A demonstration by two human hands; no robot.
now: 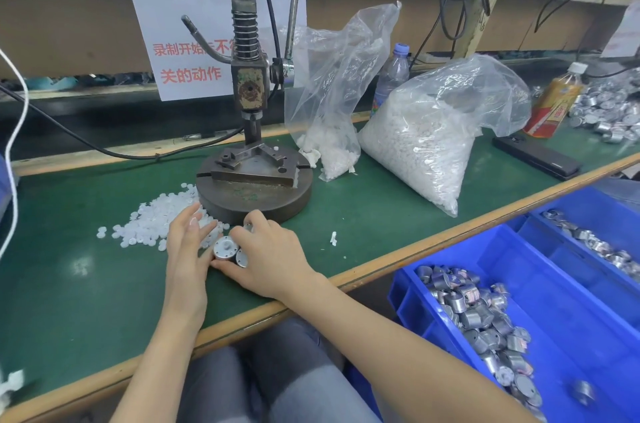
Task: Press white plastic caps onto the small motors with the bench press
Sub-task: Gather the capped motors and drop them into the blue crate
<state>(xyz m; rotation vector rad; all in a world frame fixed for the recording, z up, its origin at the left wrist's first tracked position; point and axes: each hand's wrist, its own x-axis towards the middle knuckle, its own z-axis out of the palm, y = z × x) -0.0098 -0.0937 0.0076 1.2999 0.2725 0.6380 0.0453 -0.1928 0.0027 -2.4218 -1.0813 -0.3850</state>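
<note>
Right hand [273, 259] gripping two motors [223, 247], left hand [187, 249] flat against one, bench press [249, 83] at twelve o'clock, open mat [363, 214] toward three o'clock edge

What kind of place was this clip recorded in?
Most likely a factory assembly bench: a hand-lever bench press, a bag of white plastic caps, and blue bins full of small motors.

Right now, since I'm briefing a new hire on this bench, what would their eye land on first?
The dark bench press stands in the middle on a round base. Just before it, the left hand and right hand meet around a few small motors, beside a spill of white caps. At right sit a bulging bag of caps and a blue bin heaped with motors.
</note>
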